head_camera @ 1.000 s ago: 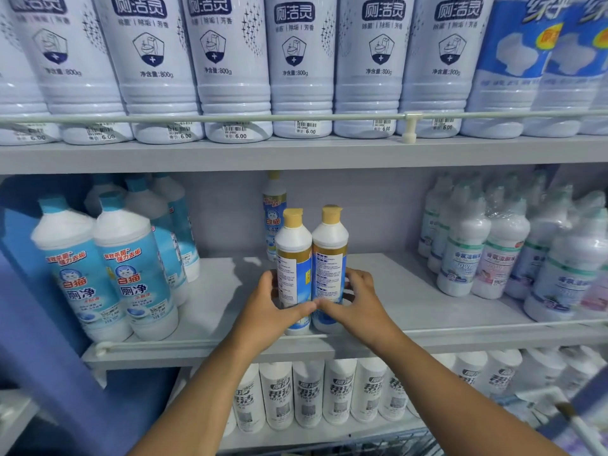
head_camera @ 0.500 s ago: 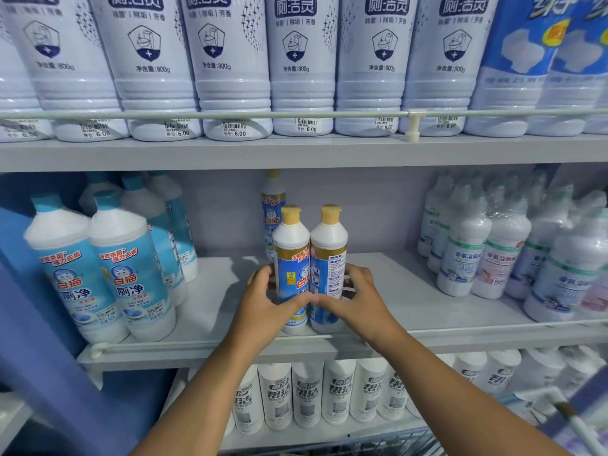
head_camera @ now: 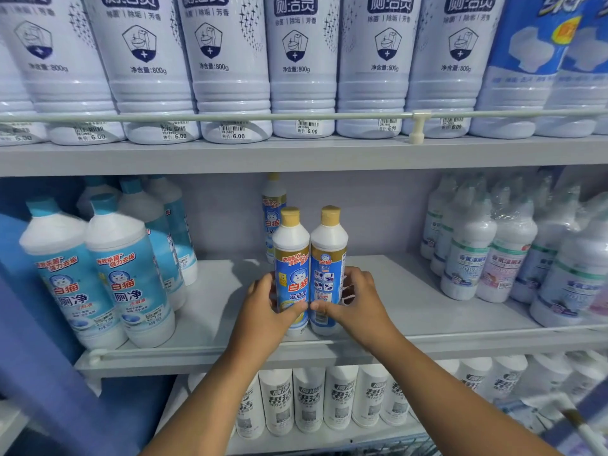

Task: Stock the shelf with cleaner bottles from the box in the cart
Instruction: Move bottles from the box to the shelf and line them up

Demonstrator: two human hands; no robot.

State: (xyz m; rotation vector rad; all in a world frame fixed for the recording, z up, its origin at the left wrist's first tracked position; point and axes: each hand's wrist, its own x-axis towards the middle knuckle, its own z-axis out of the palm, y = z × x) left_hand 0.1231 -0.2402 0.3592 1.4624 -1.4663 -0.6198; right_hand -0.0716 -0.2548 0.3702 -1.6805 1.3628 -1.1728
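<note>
Two white cleaner bottles with tan caps and blue labels stand side by side near the front of the middle shelf [head_camera: 411,311]. My left hand [head_camera: 263,311] grips the left bottle [head_camera: 291,258] low on its body, thumb across the label. The right bottle [head_camera: 329,255] is gripped the same way by my right hand [head_camera: 357,301]. A third bottle of the same kind [head_camera: 273,205] stands behind them near the back wall. The cart and box are out of view.
Teal-capped toilet cleaner bottles [head_camera: 128,274] crowd the shelf's left side; shrink-wrapped white bottles [head_camera: 493,255] fill its right. Large white bottles [head_camera: 302,60] line the upper shelf behind a rail [head_camera: 418,126]. White bottles [head_camera: 309,396] stand on the lower shelf. A front rail [head_camera: 164,353] edges the middle shelf.
Both hands have pushed the two bottles a little deeper onto the shelf and turned them: the left bottle's front label has come round to face me.
</note>
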